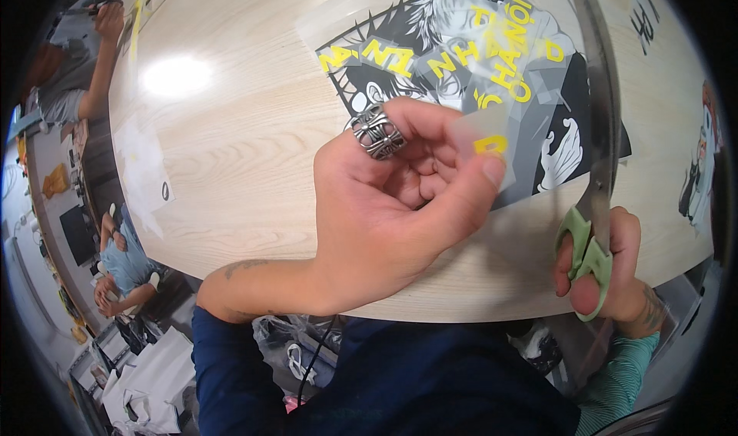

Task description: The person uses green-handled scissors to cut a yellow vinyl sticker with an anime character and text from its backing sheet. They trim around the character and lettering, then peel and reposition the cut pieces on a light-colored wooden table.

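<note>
Between the thumb and index finger of my left hand (398, 205), which wears a silver ring (377, 131), is a small translucent film piece (481, 126) with a yellow letter on it. My right hand (625, 269) has its fingers through the green handles of large scissors (601, 142). Their long metal blades point away from me, close together. Beneath the blades and beyond my left hand lies a black-and-white illustrated sheet (559, 162). Several clear film pieces with yellow letters (389, 57) are scattered and overlapping on the sheet.
The light wood table (242, 165) curves around in front of me. White residue and a small dark ring mark (165, 191) show at its left edge, dark handwriting (644, 23) at the far right. A coloured picture (699, 159) lies at the right rim. Other people (124, 257) sit to the left.
</note>
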A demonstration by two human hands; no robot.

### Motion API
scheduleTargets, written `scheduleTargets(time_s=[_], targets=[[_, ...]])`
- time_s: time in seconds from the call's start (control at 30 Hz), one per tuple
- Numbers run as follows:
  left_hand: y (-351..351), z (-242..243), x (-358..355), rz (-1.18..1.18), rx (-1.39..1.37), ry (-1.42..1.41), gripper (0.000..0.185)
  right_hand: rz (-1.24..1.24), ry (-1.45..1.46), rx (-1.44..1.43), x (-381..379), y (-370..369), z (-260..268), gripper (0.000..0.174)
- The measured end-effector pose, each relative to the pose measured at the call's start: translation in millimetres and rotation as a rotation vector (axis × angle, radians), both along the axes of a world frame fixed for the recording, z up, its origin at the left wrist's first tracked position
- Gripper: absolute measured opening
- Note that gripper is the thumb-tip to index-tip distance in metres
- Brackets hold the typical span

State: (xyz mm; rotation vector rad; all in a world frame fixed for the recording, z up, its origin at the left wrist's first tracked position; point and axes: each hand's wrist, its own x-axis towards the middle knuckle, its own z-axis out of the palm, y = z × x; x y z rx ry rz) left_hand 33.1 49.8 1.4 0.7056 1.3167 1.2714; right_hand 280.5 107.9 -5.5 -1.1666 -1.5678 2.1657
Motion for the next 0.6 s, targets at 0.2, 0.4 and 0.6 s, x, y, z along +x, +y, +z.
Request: scheduleTargets(time_s=[0.2, 0.4, 0.6], targets=[[-5, -1, -10, -0.085, 0.043, -0.033, 0.057, -0.047, -0.14, -0.114, -11, 0, 11, 0.105], [-9, -7, -15, -0.209, 0.334, 0.142, 0.058, 0.122, -0.31, -0.078, -11, 6, 16, 0.117], [-13, 0, -25, -0.269, 0.165, -0.009, 0.064, 0.02, 0.066, -0.076, -8, -2, -4, 0.069]])
